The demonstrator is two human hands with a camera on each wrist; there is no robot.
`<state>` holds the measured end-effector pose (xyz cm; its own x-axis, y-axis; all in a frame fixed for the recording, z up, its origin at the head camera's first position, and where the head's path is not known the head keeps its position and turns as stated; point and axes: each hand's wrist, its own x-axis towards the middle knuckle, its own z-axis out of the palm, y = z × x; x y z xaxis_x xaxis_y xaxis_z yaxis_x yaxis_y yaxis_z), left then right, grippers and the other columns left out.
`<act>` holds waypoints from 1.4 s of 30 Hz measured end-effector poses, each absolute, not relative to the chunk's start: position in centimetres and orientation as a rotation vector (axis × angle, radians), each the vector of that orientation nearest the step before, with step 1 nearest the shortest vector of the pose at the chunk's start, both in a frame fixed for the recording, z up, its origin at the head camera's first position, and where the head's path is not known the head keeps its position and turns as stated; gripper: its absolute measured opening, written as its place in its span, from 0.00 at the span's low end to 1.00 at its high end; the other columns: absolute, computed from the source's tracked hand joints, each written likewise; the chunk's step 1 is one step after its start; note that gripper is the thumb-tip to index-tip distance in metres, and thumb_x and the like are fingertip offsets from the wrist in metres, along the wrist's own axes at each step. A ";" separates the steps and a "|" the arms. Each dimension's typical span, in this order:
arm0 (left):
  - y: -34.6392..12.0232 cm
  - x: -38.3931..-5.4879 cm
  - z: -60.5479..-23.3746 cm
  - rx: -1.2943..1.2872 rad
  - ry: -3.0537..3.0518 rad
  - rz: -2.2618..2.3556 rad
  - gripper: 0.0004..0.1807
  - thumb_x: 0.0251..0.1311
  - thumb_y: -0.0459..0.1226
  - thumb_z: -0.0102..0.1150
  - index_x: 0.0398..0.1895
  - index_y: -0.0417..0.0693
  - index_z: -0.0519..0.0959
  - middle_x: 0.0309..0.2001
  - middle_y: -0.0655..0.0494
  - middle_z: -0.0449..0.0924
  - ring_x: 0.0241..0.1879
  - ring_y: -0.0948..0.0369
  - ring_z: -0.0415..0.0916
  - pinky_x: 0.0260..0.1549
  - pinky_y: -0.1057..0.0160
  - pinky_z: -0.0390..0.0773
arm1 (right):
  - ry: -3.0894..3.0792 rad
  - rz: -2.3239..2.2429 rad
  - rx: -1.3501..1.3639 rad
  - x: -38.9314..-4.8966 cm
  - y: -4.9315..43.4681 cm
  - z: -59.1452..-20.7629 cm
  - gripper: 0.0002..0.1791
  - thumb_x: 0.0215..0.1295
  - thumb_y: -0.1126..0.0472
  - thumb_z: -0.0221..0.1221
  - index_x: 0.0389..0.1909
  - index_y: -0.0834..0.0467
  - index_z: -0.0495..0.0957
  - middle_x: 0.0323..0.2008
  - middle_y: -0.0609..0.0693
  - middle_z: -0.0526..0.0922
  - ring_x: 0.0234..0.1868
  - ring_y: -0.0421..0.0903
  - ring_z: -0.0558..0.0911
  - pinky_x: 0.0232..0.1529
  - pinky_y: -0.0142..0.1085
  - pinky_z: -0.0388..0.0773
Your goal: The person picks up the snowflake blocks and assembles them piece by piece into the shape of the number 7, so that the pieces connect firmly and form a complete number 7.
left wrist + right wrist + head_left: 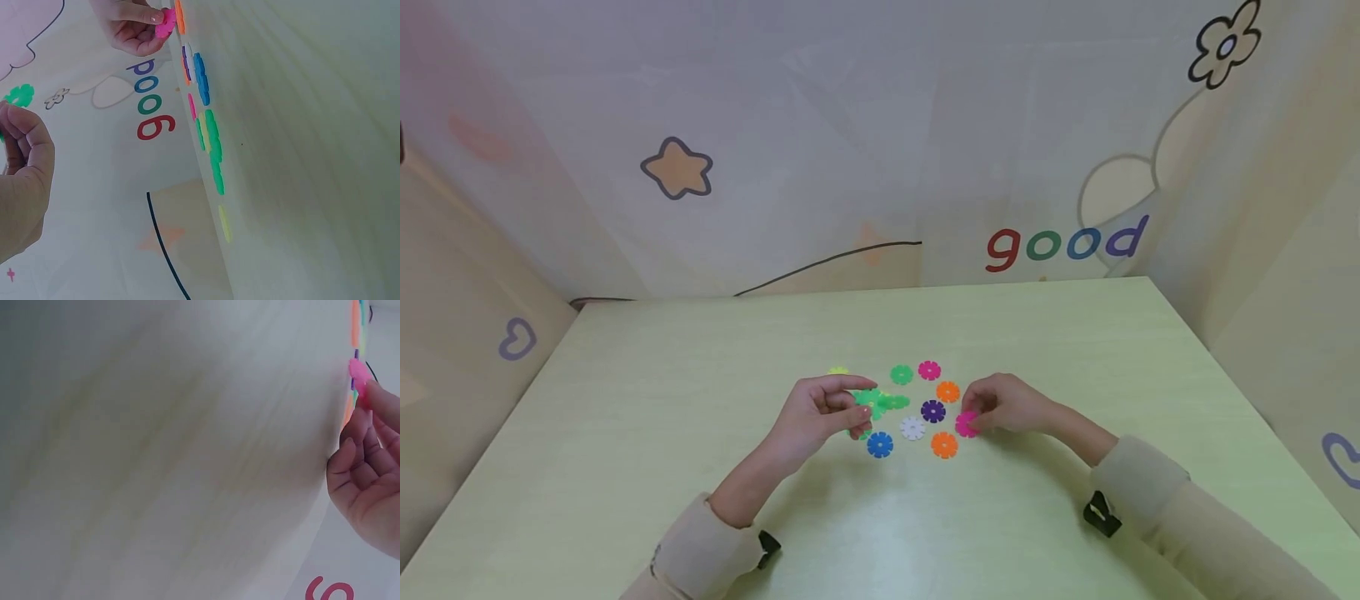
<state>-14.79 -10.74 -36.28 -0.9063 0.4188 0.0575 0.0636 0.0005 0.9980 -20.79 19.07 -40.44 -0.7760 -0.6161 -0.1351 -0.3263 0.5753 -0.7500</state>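
My left hand (823,410) pinches a green notched disc (871,400) between thumb and fingers. In the left wrist view that green disc (20,95) shows past the fingertips, above the table; the rest of it is hidden. Over on the right, my right hand (1009,402) holds a pink notched disc (966,424) between thumb and forefinger. The same pink disc (360,375) appears at the fingertips in the right wrist view. Between the hands lie a purple disc (933,411), a white disc (913,428) and a blue disc (880,445).
Two orange discs (944,445) lie left of the right hand. Farther back are another green disc (902,375), another pink disc (929,370) and a yellow disc (838,371) partly behind the left hand. A printed cloth (850,150) borders the pale table (685,400).
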 end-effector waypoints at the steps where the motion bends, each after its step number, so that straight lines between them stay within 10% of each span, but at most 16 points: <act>1: -10.8 -14.8 -36.3 0.502 2.021 1.992 0.17 0.55 0.26 0.58 0.50 0.32 0.74 0.23 0.56 0.79 0.24 0.59 0.77 0.37 0.60 0.78 | 2.419 -1.055 -0.761 -20.7 19.1 -40.4 0.04 0.54 0.69 0.61 0.31 0.60 0.78 0.21 0.47 0.75 0.24 0.43 0.71 0.26 0.32 0.72; 29: -11.1 -14.9 -36.3 0.499 2.047 1.985 0.19 0.55 0.27 0.58 0.51 0.30 0.72 0.23 0.56 0.80 0.24 0.60 0.77 0.40 0.61 0.78 | 2.361 -1.466 -0.533 -18.0 17.8 -36.4 0.12 0.59 0.64 0.59 0.42 0.65 0.75 0.28 0.64 0.79 0.31 0.62 0.77 0.35 0.37 0.77; 42: -10.8 -15.0 -36.5 0.498 2.056 1.991 0.18 0.55 0.27 0.58 0.50 0.33 0.74 0.23 0.55 0.80 0.25 0.56 0.77 0.37 0.61 0.78 | 2.343 -1.574 -0.480 -16.7 16.8 -34.8 0.14 0.59 0.65 0.59 0.44 0.67 0.75 0.26 0.55 0.81 0.30 0.60 0.80 0.35 0.35 0.78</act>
